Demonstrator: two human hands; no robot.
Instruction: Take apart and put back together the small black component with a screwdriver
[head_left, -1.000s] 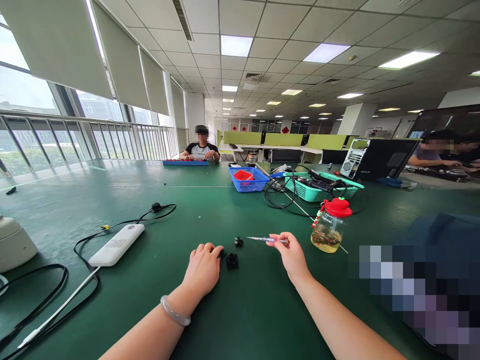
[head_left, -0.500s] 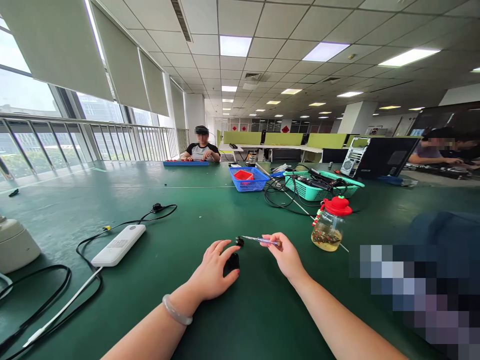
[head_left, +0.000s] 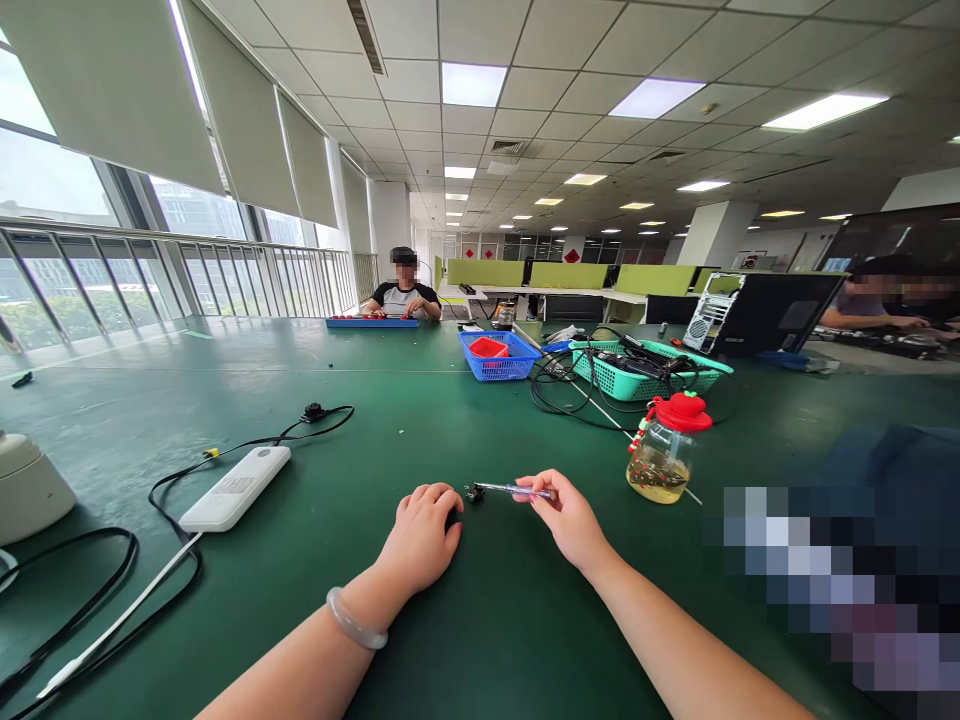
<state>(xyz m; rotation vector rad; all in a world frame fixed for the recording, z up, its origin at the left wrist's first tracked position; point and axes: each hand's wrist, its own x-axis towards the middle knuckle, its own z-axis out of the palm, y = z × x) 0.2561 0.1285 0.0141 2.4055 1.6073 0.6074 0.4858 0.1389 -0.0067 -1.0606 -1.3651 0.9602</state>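
Observation:
My left hand (head_left: 421, 535), with a pale bangle at its wrist, rests low over the green table, fingers curled round a dark object that they mostly hide; its kind cannot be made out. Just past these fingertips shows a small black part (head_left: 474, 493) with shiny metal bits. From the other side my right hand (head_left: 566, 515) pinches a thin screwdriver (head_left: 516, 490) with a clear purplish handle. Its shaft lies nearly level and points left, the tip at the black part; whether it touches cannot be told.
A red-lidded jar (head_left: 661, 460) stands right of my right hand. Behind are a blue basket (head_left: 499, 365) and a green basket (head_left: 622, 383) with cables. A white power strip (head_left: 236, 490) lies left. Across the table a person (head_left: 405, 295) sits at a blue tray (head_left: 371, 323).
My left hand has closed its spread fingers and drawn slightly left. The screwdriver tip and the black part have shifted a little left and down, and the screwdriver is now more level.

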